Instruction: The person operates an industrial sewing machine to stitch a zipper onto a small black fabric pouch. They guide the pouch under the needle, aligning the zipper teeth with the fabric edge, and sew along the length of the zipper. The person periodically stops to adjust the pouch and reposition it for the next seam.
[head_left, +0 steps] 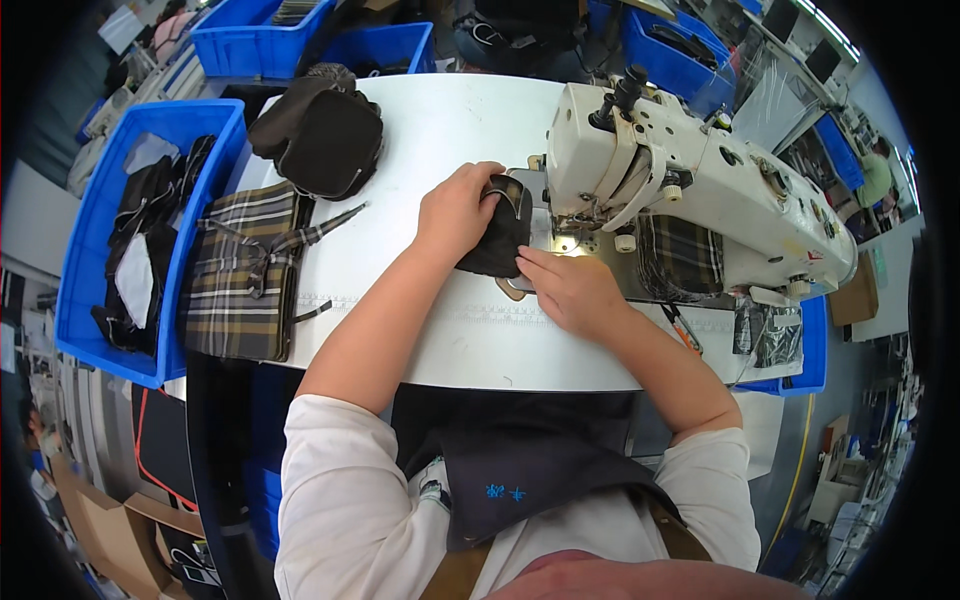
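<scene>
Blue bin point(205, 210): dark fabric parts and white scraps, loosely heaped; these look like unfinished stock.
Plaid pieces point(235, 310): piled flat with straps loose on top, apparently waiting their turn.
Black pouches point(335, 145): bunched at the tabletop's point(450, 120) far left, seemingly further along in shape.
Left hand point(455, 215): forearm slanting up and right, grip pinching the upper left edge of the dark piece.
Dark piece point(495, 240): just left of the lit needle area, not under it — plaid trim and curved edging show, so probably partly made, with stitching left.
Right hand point(570, 290): forearm angled inward, fingertips at the piece's right edge — cannot tell whether this grip pinches or only presses.
Plaid stack point(685, 255): under the sewing machine's point(700, 150) arm, untouched.
</scene>
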### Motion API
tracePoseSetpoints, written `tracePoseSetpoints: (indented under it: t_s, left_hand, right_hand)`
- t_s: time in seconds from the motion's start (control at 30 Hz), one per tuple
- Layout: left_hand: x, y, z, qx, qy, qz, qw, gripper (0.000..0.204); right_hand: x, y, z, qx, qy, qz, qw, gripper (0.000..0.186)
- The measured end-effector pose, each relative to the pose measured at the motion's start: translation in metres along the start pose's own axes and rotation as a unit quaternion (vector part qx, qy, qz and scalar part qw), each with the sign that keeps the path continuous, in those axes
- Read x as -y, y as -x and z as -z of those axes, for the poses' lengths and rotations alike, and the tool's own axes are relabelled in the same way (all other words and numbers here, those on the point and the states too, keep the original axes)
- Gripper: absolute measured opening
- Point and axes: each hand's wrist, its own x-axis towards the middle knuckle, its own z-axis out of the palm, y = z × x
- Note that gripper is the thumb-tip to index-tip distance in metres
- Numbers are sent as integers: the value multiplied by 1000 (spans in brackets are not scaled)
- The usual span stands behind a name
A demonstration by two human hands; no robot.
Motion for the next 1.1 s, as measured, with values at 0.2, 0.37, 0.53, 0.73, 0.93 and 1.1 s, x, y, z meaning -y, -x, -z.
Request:
tracePoseSetpoints:
  t_s: [0.2, 0.37, 0.53, 0.73, 0.93, 1.1]
  left_hand:
    - [22, 4, 7, -19, -87, 20, 996, 57]
    - [13, 30, 25, 64, -121, 41, 990, 39]
    - [11, 69, 55, 152, -111, 5, 982, 20]
    - [63, 89, 147, 0, 124, 67, 990, 22]
    - [155, 112, 296, -535, 412, 169, 718, 56]
    - [177, 135, 277, -550, 457, 279, 641, 89]
  right_hand:
    - [3, -7, -9, -26, -11, -7, 1000, 46]
    - [7, -9, -7, -39, 12, -17, 999, 29]
    - [0, -2, -17, -64, 32, 3, 997, 27]
    - [20, 6, -21, -38, 98, -67, 992, 31]
    - [35, 17, -24, -41, 89, -94, 991, 36]
    - [35, 16, -26, -62, 73, -97, 991, 34]
